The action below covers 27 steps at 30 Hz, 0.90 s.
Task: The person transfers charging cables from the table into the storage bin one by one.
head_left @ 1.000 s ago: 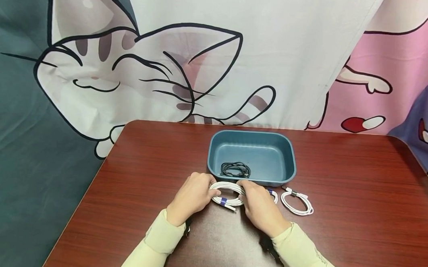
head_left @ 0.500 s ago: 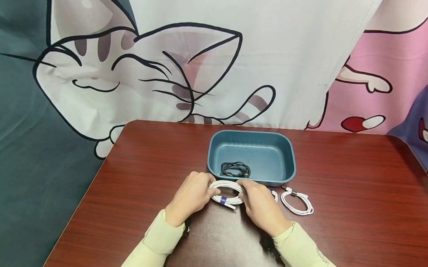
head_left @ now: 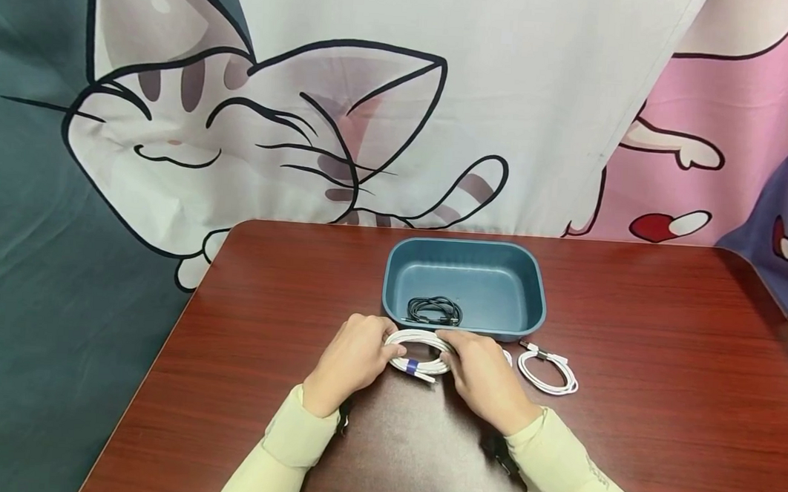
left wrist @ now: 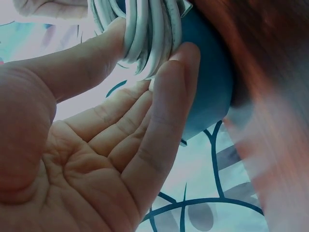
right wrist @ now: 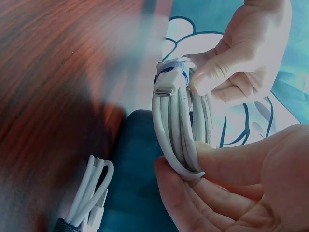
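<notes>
A coiled white cable (head_left: 431, 367) with a blue strap is held up between both hands, just in front of the blue bin. My left hand (head_left: 354, 359) pinches its left side between thumb and fingers. On the opposite side, my right hand (head_left: 487, 377) pinches the loop the same way. The right wrist view shows a flat metal plug (right wrist: 165, 91) beside the strap at the coil's near end. A coiled black cable (head_left: 434, 310) lies inside the blue bin (head_left: 492, 284), close to its front wall.
To the right, another coiled white cable (head_left: 548, 371) with a dark tie lies on the reddish-brown wooden table (head_left: 662, 364). A bit of one more white coil (head_left: 508, 357) shows behind my right hand. A cartoon cat curtain (head_left: 509, 81) hangs behind the table.
Both hands and the white coil have risen very slightly toward the bin, keeping the same grip. My right hand now hides more of the coil behind it.
</notes>
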{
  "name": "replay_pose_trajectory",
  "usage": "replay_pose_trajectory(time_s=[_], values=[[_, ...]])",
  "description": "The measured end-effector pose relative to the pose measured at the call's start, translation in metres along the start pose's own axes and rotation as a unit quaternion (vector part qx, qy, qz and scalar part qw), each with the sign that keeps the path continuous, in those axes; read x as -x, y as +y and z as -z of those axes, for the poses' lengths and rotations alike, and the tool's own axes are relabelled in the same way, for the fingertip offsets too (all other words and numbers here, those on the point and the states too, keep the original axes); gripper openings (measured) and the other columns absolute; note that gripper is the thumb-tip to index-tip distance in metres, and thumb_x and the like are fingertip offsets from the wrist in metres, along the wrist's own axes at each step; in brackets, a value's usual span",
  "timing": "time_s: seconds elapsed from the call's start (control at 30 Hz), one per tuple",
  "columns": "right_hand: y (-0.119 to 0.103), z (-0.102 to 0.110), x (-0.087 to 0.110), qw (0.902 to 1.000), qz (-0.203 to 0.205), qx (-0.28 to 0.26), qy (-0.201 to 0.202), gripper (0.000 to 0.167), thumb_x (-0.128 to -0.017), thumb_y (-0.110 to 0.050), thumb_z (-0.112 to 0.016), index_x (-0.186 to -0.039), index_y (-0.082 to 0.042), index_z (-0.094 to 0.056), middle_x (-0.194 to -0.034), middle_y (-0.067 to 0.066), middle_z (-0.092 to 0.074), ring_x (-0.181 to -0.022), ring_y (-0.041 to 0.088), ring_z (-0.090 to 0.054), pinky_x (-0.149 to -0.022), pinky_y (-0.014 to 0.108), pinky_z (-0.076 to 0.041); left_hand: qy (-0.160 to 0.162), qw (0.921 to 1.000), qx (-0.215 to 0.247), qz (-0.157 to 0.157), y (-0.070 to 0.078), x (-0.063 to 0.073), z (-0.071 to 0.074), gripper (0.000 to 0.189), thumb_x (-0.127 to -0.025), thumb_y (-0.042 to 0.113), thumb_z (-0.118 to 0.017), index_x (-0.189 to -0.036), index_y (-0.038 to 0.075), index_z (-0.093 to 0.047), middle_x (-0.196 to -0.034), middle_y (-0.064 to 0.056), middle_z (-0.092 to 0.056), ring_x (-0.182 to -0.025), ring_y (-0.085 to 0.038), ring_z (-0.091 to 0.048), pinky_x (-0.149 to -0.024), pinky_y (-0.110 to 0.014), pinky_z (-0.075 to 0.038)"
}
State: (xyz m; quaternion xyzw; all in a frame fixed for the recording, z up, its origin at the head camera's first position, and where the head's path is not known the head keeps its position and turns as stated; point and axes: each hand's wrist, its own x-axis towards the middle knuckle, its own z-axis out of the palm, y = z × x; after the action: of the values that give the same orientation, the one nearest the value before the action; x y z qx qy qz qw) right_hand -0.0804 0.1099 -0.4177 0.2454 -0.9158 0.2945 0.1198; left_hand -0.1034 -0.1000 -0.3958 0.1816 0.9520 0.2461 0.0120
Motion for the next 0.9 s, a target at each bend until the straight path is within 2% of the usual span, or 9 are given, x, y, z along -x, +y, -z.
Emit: replay_pose_trajectory(time_s=[0.27,0.5,0.7,0.9], values=[[-0.001,0.006,0.000,1.0000,0.008,0.003,0.003,0.028,-0.086,0.001,-0.075,-0.113,0.002,-0.072,-0.109,0.012,-0.074,-0.101,0.026,-0.071,-0.088,0.042,-0.054,0.011,0.9999,0.004,-0.011,0.002,0.001,0.004,0.017,-0.082,0.022,-0.084,-0.076,0.017,-0.069,-0.061,0.013,-0.056,-0.062,-0.012,-0.056,-0.060,-0.030,-0.045],[0.000,0.010,-0.002,0.9999,0.006,-0.005,0.009,0.029,-0.086,0.000,-0.075,-0.115,0.000,-0.072,-0.109,0.011,-0.074,-0.100,0.026,-0.072,-0.088,0.042,-0.054,0.024,0.9995,0.004,-0.019,0.004,0.002,0.007,0.016,-0.081,0.023,-0.084,-0.078,0.016,-0.069,-0.062,0.010,-0.058,-0.062,-0.013,-0.056,-0.060,-0.030,-0.045],[-0.001,0.012,-0.002,0.9999,0.002,-0.011,0.007,0.029,-0.087,0.000,-0.074,-0.116,0.002,-0.070,-0.110,0.014,-0.073,-0.103,0.028,-0.070,-0.091,0.043,-0.053,0.039,0.9989,0.002,-0.024,0.005,0.002,0.007,0.014,-0.081,0.022,-0.084,-0.083,0.015,-0.073,-0.068,0.008,-0.065,-0.064,-0.014,-0.060,-0.061,-0.030,-0.047],[0.000,0.014,-0.003,0.9997,0.003,-0.016,0.019,0.030,-0.088,0.000,-0.073,-0.118,0.003,-0.069,-0.113,0.016,-0.072,-0.107,0.030,-0.069,-0.094,0.044,-0.052,0.054,0.9979,0.012,-0.033,0.005,0.001,0.006,0.013,-0.081,0.020,-0.084,-0.082,0.014,-0.072,-0.069,0.008,-0.064,-0.064,-0.011,-0.058,-0.060,-0.029,-0.046]])
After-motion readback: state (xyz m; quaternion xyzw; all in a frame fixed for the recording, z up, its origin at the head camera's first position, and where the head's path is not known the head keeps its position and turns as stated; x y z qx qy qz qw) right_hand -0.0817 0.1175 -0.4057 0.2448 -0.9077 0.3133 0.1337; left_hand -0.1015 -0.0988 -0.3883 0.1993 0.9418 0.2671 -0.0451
